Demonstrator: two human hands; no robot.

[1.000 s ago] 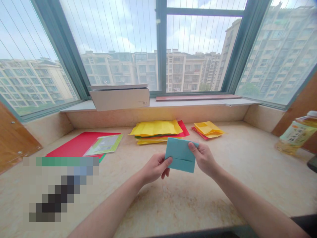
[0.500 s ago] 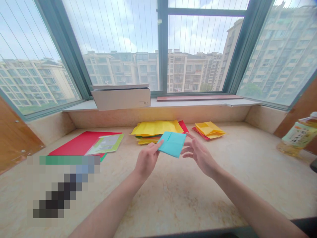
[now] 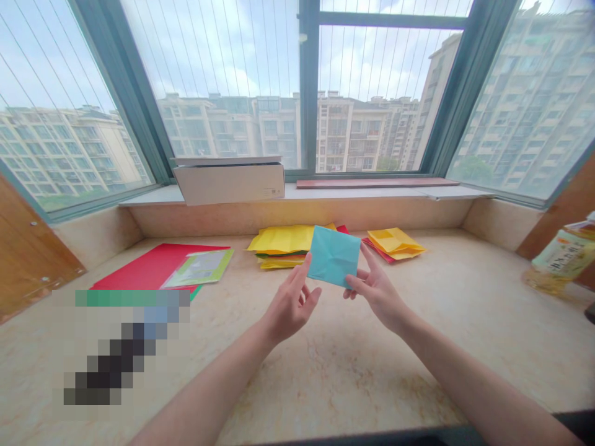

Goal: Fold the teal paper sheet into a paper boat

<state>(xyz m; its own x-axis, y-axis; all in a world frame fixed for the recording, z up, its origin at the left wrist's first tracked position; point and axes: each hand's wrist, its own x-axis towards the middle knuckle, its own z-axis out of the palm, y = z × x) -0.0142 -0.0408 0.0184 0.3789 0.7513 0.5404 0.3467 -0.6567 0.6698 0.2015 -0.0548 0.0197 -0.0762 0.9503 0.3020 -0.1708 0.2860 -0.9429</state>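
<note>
A folded light-blue paper [image 3: 333, 255] is held up above the marble sill, its flat face with crease lines turned toward me. My right hand [image 3: 374, 290] pinches its lower right corner between thumb and fingers. My left hand [image 3: 292, 303] is beside the paper's lower left corner, fingers loosely apart, one fingertip touching the edge.
Behind the paper lie a stack of yellow and red sheets [image 3: 283, 244] and a smaller yellow folded pile [image 3: 395, 243]. Red paper with a green packet [image 3: 162, 269] lies left. A white box [image 3: 230, 179] sits on the ledge. A bottle [image 3: 564, 257] stands far right.
The blue paper has been turned over and raised; it passed from a left-hand pinch to a right-hand pinch, and the left hand has loosened its fingers.
</note>
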